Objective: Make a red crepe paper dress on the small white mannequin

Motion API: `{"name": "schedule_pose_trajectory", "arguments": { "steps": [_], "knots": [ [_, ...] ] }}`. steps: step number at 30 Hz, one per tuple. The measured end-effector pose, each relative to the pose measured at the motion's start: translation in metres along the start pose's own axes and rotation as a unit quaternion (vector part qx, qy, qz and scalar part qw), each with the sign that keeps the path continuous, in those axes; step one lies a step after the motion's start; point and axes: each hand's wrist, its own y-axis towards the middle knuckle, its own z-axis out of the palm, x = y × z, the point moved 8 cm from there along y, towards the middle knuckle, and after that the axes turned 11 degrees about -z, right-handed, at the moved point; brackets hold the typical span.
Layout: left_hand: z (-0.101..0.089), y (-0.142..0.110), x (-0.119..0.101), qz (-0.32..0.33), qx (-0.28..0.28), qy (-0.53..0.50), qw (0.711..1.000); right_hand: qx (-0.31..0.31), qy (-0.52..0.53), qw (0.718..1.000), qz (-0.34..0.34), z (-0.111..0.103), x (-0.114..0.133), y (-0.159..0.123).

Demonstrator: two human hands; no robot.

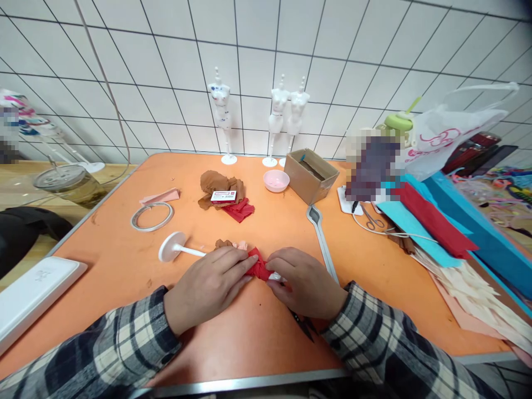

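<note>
A small white mannequin on a stand (171,247) lies on its side across the orange table, its round base to the left. Red crepe paper (260,267) is bunched around its body, between my hands. My left hand (210,285) is closed over the mannequin, fingertips on the paper's left edge. My right hand (305,281) is closed at the other end, its fingers at the red paper and a white bit of the mannequin; the fingertips are partly hidden. Brown and pink crumpled paper (224,244) shows behind my left hand. Dark-handled scissors (305,327) lie partly under my right wrist.
Three upright mannequins (220,108) stand along the tiled wall. Brown crepe paper (216,182), a pink bowl (276,181), a cardboard box (311,174) and a tape roll (152,216) sit beyond my hands. Coloured paper sheets (436,219) pile up at right; a white power bank (39,293) is at left.
</note>
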Motion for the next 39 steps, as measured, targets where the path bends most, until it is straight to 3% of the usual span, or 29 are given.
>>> {"name": "schedule_pose_trajectory", "arguments": {
  "steps": [3,10,14,17,21,25,32,35,39],
  "knots": [
    [-0.003,0.004,0.002,-0.017,0.006,-0.028,0.999,-0.003,0.013,1.0,-0.003,0.0,0.0,0.001],
    [-0.011,0.004,0.012,-0.069,-0.054,-0.077,0.993,-0.018,0.041,0.999,-0.008,0.0,0.002,0.001],
    [-0.028,0.009,0.023,-0.13,-0.061,-0.076,0.987,-0.027,0.044,0.999,-0.004,0.001,0.001,0.001],
    [-0.031,0.022,0.034,-0.174,0.002,-0.049,0.984,-0.029,0.038,0.999,-0.013,0.0,0.001,0.001],
    [-0.005,0.036,0.044,-0.193,0.146,-0.074,0.967,-0.039,0.031,0.999,-0.009,-0.002,0.0,0.001],
    [0.014,0.035,0.04,-0.153,0.208,-0.079,0.963,-0.029,0.039,0.999,0.016,0.002,-0.008,0.0],
    [-0.012,0.028,0.016,0.002,0.062,-0.028,0.998,-0.028,0.053,0.998,0.032,0.003,-0.015,-0.001],
    [-0.015,0.025,0.008,0.061,0.074,-0.012,0.995,-0.02,0.045,0.999,0.022,0.002,-0.012,-0.001],
    [-0.016,0.023,0.009,0.092,0.082,0.017,0.992,-0.033,0.053,0.998,0.001,0.001,-0.014,-0.002]
  ]
}}
